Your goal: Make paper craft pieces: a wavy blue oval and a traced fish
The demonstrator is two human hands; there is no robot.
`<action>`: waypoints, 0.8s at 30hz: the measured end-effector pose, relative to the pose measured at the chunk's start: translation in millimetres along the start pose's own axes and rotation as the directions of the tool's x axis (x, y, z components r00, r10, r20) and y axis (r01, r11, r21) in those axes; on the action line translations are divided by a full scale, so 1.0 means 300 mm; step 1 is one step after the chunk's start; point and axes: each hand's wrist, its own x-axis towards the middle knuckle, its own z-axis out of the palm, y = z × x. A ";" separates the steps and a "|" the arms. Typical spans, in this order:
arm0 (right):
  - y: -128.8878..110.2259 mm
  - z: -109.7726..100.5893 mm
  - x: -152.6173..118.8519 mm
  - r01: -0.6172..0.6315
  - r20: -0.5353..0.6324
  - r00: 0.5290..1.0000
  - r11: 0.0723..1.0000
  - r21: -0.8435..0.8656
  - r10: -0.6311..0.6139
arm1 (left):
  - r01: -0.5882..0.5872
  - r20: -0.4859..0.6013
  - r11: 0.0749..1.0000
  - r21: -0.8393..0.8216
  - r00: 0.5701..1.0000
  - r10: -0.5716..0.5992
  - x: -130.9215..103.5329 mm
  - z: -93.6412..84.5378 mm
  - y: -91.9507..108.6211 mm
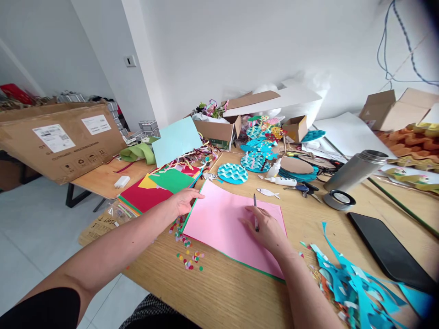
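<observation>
In front of me lies a sheet of pink paper (219, 219) on top of other coloured sheets, whose green and red edges peek out. My left hand (185, 202) pinches the left edge of this stack, thumb on top and fingers partly hidden. Resting on the right part of the pink sheet, my right hand (264, 224) is closed around a dark pen (254, 200) held between thumb and fingers. No clear mark shows on the pink sheet. Beyond its upper edge lies a small white paper fish (268, 193).
Confetti dots (190, 259) lie left of the stack, near red paper (146, 196). Blue paper scraps (353, 283), a phone (391, 249) and a steel flask (358, 169) are on the right. Farther back are glue bottles (274, 170), a wavy blue disc (232, 173) and an open carton (219, 129).
</observation>
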 end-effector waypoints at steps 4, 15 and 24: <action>0.003 0.001 0.000 -0.005 -0.006 1.000 1.000 0.005 0.005 | -0.005 0.009 1.000 0.024 1.000 0.005 -0.003 -0.007 0.003; 0.004 0.000 -0.002 -0.023 0.001 1.000 1.000 -0.003 0.023 | 0.061 0.067 0.976 0.209 0.995 -0.077 0.026 -0.010 -0.014; 0.011 0.002 -0.004 -0.056 -0.014 0.998 0.998 0.032 0.057 | 0.004 0.135 0.962 0.274 0.990 -0.043 0.033 0.049 -0.001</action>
